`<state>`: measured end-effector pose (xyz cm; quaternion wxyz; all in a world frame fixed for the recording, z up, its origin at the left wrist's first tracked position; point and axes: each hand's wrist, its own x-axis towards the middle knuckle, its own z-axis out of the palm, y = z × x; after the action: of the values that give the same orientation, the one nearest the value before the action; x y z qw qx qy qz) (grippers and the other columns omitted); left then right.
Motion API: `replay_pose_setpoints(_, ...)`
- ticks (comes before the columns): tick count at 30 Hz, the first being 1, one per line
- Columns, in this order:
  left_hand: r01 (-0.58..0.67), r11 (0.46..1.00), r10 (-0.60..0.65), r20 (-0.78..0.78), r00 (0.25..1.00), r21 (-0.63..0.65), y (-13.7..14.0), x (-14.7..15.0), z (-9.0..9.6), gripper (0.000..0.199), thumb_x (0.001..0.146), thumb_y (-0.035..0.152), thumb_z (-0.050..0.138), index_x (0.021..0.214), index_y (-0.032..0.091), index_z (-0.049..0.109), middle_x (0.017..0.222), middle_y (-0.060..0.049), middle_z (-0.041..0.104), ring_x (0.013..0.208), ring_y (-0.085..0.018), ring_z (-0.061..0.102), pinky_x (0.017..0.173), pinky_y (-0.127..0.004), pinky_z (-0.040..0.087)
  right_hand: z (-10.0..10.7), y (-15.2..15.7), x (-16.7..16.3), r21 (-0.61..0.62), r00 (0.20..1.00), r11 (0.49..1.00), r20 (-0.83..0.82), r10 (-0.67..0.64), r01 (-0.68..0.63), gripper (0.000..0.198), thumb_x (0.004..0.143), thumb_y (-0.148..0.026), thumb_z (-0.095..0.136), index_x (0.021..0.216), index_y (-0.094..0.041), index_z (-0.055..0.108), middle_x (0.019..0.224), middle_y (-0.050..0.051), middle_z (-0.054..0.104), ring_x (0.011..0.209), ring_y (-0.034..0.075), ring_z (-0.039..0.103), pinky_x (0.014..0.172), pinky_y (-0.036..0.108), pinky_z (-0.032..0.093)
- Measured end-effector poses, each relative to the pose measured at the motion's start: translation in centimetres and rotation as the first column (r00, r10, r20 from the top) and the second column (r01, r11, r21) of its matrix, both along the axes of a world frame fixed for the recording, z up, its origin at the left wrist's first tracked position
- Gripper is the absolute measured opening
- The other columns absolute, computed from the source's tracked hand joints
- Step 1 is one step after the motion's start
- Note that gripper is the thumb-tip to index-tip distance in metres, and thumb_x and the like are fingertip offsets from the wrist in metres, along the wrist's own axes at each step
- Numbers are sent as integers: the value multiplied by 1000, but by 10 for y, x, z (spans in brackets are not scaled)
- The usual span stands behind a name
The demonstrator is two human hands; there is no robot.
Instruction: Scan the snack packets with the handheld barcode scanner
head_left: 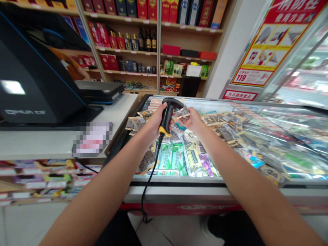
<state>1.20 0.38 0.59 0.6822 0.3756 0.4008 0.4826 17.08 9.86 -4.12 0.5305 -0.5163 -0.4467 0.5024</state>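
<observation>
Leftmost, a black checkout terminal [38,92] stands on a pale worktop [46,145], with a flat dark device [101,89] just beside it and a pixelated item [92,140] lying near the edge. Behind the terminal I can see part of another person's orange-brown sleeve [69,66]. Further right, tall shelves [125,50] carry boxed and bottled goods. My left grip [156,119] is wrapped around the handle of a black and yellow barcode scanner [167,116], held upright above the glass-topped freezer [179,195]; its cable [151,174] hangs down over the freezer's front edge. Just beside the scanner's head, my right grip [194,120] pinches a small clear packet [181,112] by its side; whether packet and scanner touch, I can't tell. Below, green packs [171,158] show inside the freezer. Right of my hands, many brown packets [227,128] lie spread over the freezer top, and a red and yellow poster [269,44] hangs beyond.
</observation>
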Motion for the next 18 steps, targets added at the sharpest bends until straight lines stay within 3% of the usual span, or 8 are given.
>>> replay_pose_setpoints(5,-192,979,177,193,965,64,4,-20,13,52,103,54,31,91,14,64,47,0,52,34,-11,47,36,-19,37,31,-3,57,74,909,997,416,-14,-19,19,74,-12,64,58,-20,58,50,-3,50,61,16,55,64,25,44)
replay_pose_setpoints(7,-286,956,261,238,935,73,6,-29,17,53,103,55,31,88,15,63,47,1,51,35,-10,47,37,-18,38,39,-4,76,36,567,998,824,-1,-50,22,72,-13,68,53,-20,59,52,1,55,66,20,59,69,29,45)
replay_pose_setpoints(9,-357,932,331,250,910,65,7,-34,20,52,103,55,32,86,16,62,47,1,51,34,-10,46,37,-18,37,40,-3,80,76,272,997,959,-73,-2,10,73,-18,70,63,-19,69,68,7,68,78,26,66,76,34,48)
replay_pose_setpoints(10,-375,925,350,250,903,58,8,-36,20,52,103,55,33,86,16,61,46,1,51,34,-10,46,37,-18,37,38,0,74,137,200,991,971,-135,3,5,76,-20,69,73,-20,73,79,10,73,85,28,69,80,36,48)
replay_pose_setpoints(11,-380,923,357,248,900,51,8,-36,20,51,103,55,34,86,16,61,46,1,51,33,-10,45,37,-18,36,35,3,65,207,176,978,964,-200,-21,10,79,-22,67,83,-20,75,89,12,75,91,30,70,84,38,49)
replay_pose_setpoints(13,-359,932,338,248,908,44,9,-35,18,51,102,55,34,85,16,62,46,1,51,33,-10,45,37,-19,36,26,12,36,310,233,941,933,-275,-132,22,86,-24,60,99,-19,76,105,13,76,102,30,70,91,38,49)
replay_pose_setpoints(15,-332,942,311,242,919,49,10,-33,15,51,102,54,34,84,16,62,47,1,51,34,-10,46,37,-19,37,15,25,2,294,352,928,914,-202,-230,29,93,-27,56,113,-16,73,115,14,75,109,28,69,95,36,49)
replay_pose_setpoints(18,-310,949,292,222,931,52,11,-32,12,49,102,53,35,84,16,62,48,1,51,35,-10,47,38,-19,38,0,46,-39,257,387,920,913,-131,-296,44,95,-35,60,135,-17,61,136,12,67,121,25,64,99,32,47)
